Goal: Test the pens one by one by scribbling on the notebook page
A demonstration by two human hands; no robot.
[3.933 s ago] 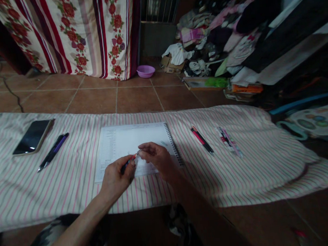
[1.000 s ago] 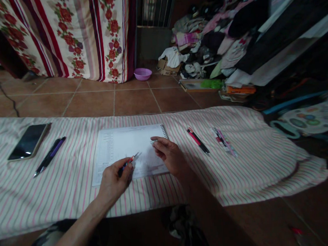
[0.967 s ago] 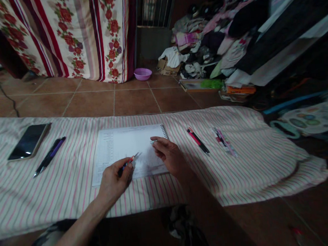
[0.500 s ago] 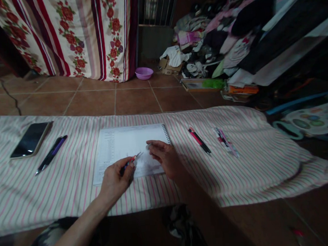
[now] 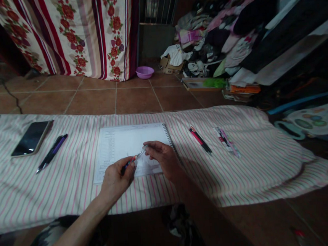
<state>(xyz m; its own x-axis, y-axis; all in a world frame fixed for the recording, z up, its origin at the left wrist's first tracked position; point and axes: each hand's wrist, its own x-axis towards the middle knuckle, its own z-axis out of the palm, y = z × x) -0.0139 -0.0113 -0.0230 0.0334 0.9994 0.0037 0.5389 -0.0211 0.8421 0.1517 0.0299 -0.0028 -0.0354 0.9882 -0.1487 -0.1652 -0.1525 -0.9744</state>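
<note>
My left hand (image 5: pixel 117 178) is closed around a dark pen (image 5: pixel 124 167) with some red near its front, tip pointing up and right. My right hand (image 5: pixel 163 155) pinches a small clear piece (image 5: pixel 145 148) that looks like a pen cap. It is at the pen's tip; whether it fits over the tip I cannot tell. Both hands are above an open spiral notebook (image 5: pixel 130 135), which has a printed table on its left side and faint marks low on the page.
Left of the notebook lie a phone (image 5: pixel 31 138) and dark pens (image 5: pixel 52 154). To the right are red and black pens (image 5: pixel 200 141) and pink and white pens (image 5: pixel 227 142). All rest on a striped cloth (image 5: pixel 243 181). On the floor beyond stands a purple basin (image 5: pixel 145 72).
My right hand has moved slightly left, bringing the clear piece to the pen's tip. My left hand has stayed nearly still.
</note>
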